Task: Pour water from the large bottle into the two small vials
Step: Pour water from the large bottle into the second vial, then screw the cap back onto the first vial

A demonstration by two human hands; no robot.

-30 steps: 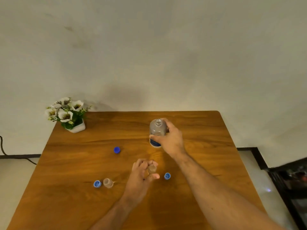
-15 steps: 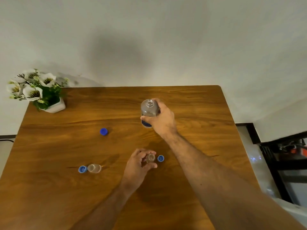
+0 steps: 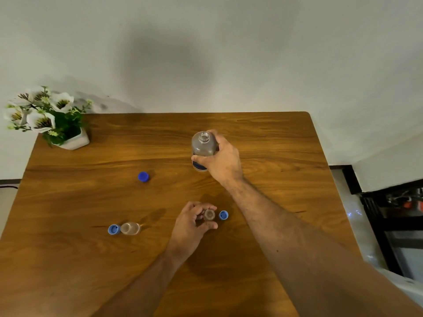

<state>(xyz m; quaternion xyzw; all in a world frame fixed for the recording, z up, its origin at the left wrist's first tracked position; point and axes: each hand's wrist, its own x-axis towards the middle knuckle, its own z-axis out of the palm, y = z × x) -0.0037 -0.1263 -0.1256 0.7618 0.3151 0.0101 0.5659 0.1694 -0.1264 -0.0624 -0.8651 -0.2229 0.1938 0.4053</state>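
The large clear bottle (image 3: 203, 145) stands upright and uncapped, with a blue band at its base, on the far middle of the wooden table (image 3: 68, 259). My right hand (image 3: 223, 160) is wrapped around its side. Nearer to me, my left hand (image 3: 191, 224) pinches a small open vial (image 3: 209, 215) that stands on the table. A second small vial (image 3: 130, 228) stands alone to the left, uncapped. Small blue caps lie beside each vial: one cap (image 3: 223, 215) right of the held vial, another cap (image 3: 114, 229) left of the second vial.
A darker blue cap (image 3: 143, 176) lies on the table left of the bottle. A white pot of white flowers (image 3: 45, 118) sits at the far left corner. The table's right edge drops to a pale floor with a dark shelf unit (image 3: 398, 213).
The view has tilted and shifted, so everything sits differently in frame. Both hands keep the same grips on the bottle and the vial; nothing on the table has visibly moved.
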